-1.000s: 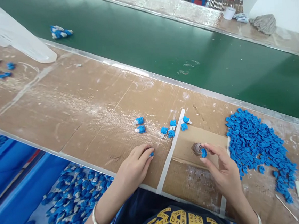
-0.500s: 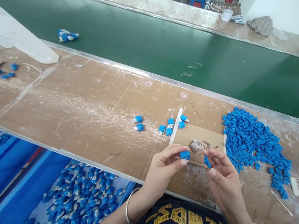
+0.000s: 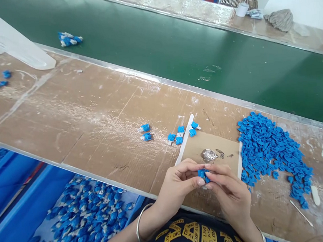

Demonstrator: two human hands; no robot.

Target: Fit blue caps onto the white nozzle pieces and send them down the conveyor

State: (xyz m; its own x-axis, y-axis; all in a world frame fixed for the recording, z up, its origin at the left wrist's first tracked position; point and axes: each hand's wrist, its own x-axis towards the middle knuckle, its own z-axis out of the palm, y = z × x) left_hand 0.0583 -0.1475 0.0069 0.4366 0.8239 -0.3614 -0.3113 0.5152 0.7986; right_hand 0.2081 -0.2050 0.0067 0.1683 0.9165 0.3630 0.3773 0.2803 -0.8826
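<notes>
My left hand (image 3: 178,182) and my right hand (image 3: 229,189) meet above the front edge of the bench, fingertips together. Between them they pinch small blue plastic parts (image 3: 203,175), partly hidden by my fingers. On the brown board nearby lie several blue parts with white ends (image 3: 179,140), just beyond my hands. A cardboard sheet (image 3: 208,143) with a shiny metal blob (image 3: 209,155) lies just past my right hand. Farther right lies a large heap of loose blue pieces (image 3: 268,153).
A green conveyor belt (image 3: 189,54) runs behind the bench, carrying a small cluster of blue parts (image 3: 70,38). A blue bin (image 3: 82,214) of finished-looking parts sits below left. A translucent plastic sheet (image 3: 4,40) lies at the top left.
My hands have moved together. The blue parts held separately in each hand now meet between my fingertips. The view has shifted slightly.
</notes>
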